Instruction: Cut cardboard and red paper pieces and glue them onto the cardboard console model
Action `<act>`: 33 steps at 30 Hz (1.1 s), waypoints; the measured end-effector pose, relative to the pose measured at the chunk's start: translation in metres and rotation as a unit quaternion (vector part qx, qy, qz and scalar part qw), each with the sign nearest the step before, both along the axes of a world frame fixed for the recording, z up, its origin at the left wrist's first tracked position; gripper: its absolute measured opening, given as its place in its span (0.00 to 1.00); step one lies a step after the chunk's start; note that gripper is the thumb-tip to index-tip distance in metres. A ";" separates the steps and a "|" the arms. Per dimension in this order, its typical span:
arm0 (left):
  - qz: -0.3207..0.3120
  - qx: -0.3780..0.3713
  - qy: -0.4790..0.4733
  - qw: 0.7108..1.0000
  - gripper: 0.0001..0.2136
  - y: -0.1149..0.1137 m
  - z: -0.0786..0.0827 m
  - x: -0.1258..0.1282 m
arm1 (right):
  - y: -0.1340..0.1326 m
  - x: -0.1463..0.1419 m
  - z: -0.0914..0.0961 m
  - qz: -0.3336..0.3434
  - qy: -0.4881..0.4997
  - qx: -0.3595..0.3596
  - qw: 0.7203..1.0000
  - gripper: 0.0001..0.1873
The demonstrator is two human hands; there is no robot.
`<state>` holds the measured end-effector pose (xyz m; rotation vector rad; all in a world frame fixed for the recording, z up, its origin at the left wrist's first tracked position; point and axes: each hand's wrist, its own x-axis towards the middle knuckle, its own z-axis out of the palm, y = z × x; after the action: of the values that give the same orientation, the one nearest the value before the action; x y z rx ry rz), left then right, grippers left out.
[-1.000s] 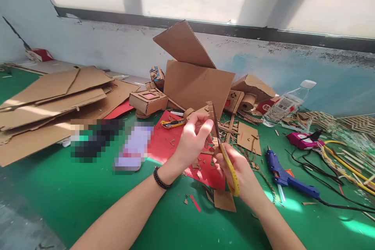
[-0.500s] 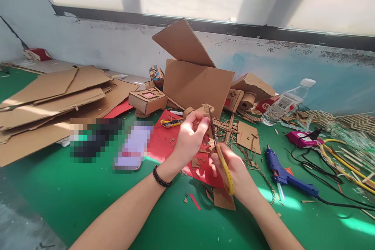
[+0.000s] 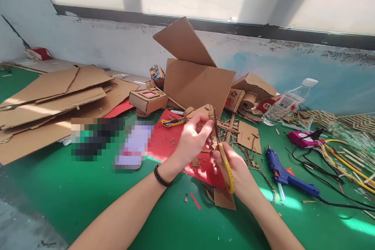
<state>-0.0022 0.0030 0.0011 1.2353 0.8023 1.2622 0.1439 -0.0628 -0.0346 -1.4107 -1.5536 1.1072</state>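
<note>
Yellow-handled scissors sit in your right hand, fingers closed round the handle, just right of the centre of the frame. Their dark blade points up the frame, passing close beside your left fingertips; whether the two blades are parted, you cannot tell from this angle. Your left hand, near the middle of the frame, keeps a narrow pinch on a small cardboard piece, whose ridged top shows above your fingers, right against the blade; your fingers hide much of the rest. You wear a dark beaded bracelet on that wrist.

Below your hands, a red sheet lies on the green tabletop, strewn with cardboard bits. At the sheet's upper left you have a yellow utility knife, and at its lower right edge a square cardboard scrap.

Left of centre, a pixelated phone-like object lies flat, and stacked cardboard sheets fill the left of the frame. Behind your hands, a large cardboard panel leans upright, with a small cardboard box to its left. On the right of the frame you see a tilted clear bottle and, below it, a blue glue gun trailing its cord.
</note>
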 end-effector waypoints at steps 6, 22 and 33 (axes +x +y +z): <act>0.000 -0.006 0.005 1.000 0.08 0.000 -0.002 0.001 | 0.000 -0.002 -0.001 -0.023 -0.036 0.006 0.999 0.22; -0.030 -0.043 0.015 0.998 0.10 -0.004 -0.005 0.003 | 0.000 -0.001 -0.001 -0.037 -0.036 0.000 0.999 0.25; -0.054 -0.019 0.022 0.998 0.09 -0.009 -0.005 0.006 | 0.004 0.000 -0.008 -0.049 -0.006 -0.010 0.999 0.28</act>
<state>0.0043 -0.0056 -0.0035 1.2632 0.7773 1.1313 0.1442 -0.0587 -0.0426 -1.4934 -1.4682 1.0606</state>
